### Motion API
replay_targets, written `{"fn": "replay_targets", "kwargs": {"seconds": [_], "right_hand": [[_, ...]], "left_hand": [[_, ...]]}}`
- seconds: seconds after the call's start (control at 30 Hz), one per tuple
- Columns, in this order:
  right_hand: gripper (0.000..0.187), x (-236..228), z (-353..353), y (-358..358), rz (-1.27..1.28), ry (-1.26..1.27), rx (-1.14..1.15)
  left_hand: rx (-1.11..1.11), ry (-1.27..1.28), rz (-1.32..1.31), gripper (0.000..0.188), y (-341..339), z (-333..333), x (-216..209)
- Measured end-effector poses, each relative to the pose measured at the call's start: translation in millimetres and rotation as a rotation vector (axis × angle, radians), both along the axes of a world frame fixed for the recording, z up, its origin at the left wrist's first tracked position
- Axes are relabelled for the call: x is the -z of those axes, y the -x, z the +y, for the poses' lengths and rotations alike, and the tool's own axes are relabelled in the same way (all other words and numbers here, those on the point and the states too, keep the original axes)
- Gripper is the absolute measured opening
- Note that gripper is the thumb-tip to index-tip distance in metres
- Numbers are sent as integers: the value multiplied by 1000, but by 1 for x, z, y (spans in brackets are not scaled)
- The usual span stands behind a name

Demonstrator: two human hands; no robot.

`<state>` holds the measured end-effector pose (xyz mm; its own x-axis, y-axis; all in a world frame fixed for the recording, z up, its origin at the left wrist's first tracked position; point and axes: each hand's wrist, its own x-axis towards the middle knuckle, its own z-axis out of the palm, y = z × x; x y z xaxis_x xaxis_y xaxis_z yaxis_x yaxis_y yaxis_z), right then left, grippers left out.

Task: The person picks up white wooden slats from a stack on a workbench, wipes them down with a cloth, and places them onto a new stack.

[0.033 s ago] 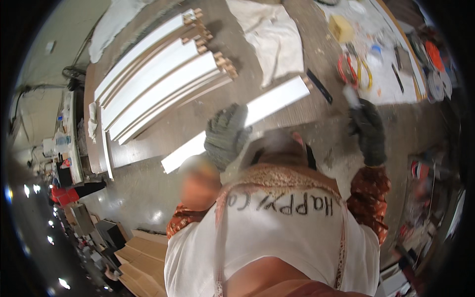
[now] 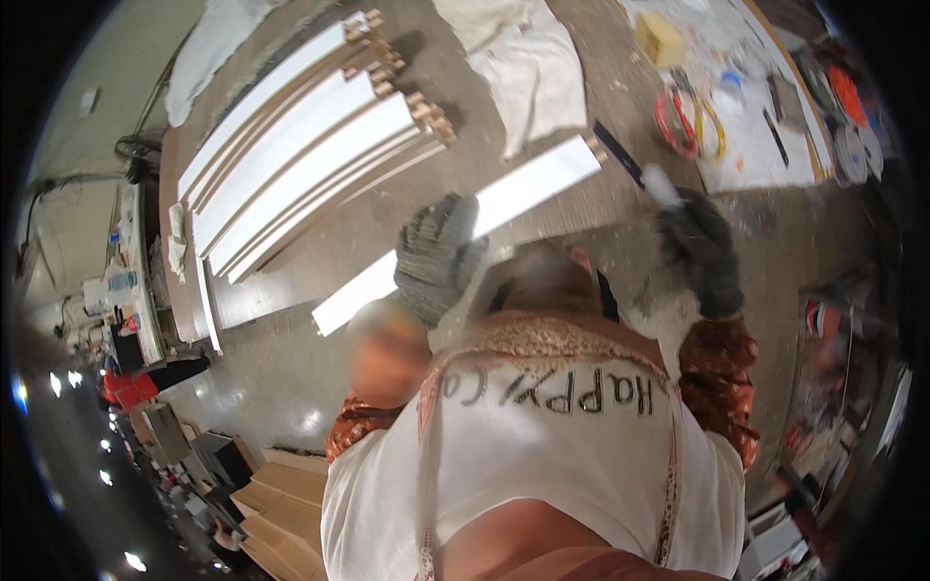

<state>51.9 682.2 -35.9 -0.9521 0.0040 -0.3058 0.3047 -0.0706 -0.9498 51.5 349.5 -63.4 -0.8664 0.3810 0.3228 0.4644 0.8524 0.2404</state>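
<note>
A long white board with brown wooden pegs at its far end lies slantwise at the table's near edge. Over its middle, my left hand, in a dark grey-green knitted glove, closes across the board's width. My right hand, gloved alike, is to the right, past the board's end. Its fingers are closed around a small whitish, see-through object, too blurred to name. A long black tool lies between the board's pegged end and that object.
Several white boards with wooden pegs lie side by side on the table's left. A white cloth is spread at the back. To the right are a yellow sponge block, red-handled pliers and a black pen-like stick. Cardboard stands lower left.
My right hand has moved slightly left with the whitish object, bringing it up to the black tool's near end. My left hand remains on the board.
</note>
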Motion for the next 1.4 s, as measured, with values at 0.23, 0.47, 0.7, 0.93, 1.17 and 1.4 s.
{"fn": "replay_targets", "kwargs": {"seconds": [0.23, 0.47, 0.7, 0.93, 1.17, 1.4], "right_hand": [[15, 70, -65, -24, 549, -348, -83], [15, 76, -72, -18, 866, -773, -100], [15, 79, -75, -23, 492, -540, -42], [13, 73, -87, -19, 431, -316, -22], [13, 65, -88, -22, 196, -190, 11], [18, 87, -86, -24, 379, -357, 43]], "left_hand": [[42, 29, 36, 47, -2, 3, 4], [36, 51, 35, 48, -2, 2, 4], [22, 53, 21, 48, -4, 2, 4], [26, 39, 28, 49, -2, 3, 4], [20, 53, 40, 49, -3, 2, 6], [13, 55, 41, 48, -2, 1, 5]]}}
